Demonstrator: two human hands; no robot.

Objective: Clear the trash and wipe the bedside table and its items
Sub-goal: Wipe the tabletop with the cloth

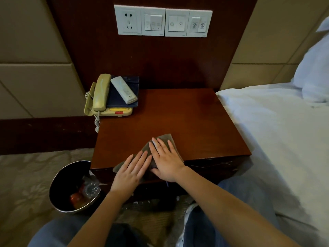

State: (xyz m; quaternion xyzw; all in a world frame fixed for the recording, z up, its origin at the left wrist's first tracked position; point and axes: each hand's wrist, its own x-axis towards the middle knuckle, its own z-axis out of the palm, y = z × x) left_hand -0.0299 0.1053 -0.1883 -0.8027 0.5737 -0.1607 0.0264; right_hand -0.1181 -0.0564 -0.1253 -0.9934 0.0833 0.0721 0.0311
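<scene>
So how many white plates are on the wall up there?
4, in one row on the wood panel above the bedside table: the socket plate at the left end, then three switch plates to its right, side by side. None looks hidden.

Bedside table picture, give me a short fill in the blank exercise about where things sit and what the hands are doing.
1. The left hand and right hand both press flat on a grey ____ at the front edge of the bedside table.
2. The white remote lies on a dark blue folder beside the handset of the beige ____.
3. The metal bin stands on the person's ____ side of the table.
Missing words: cloth; telephone; left.
</scene>
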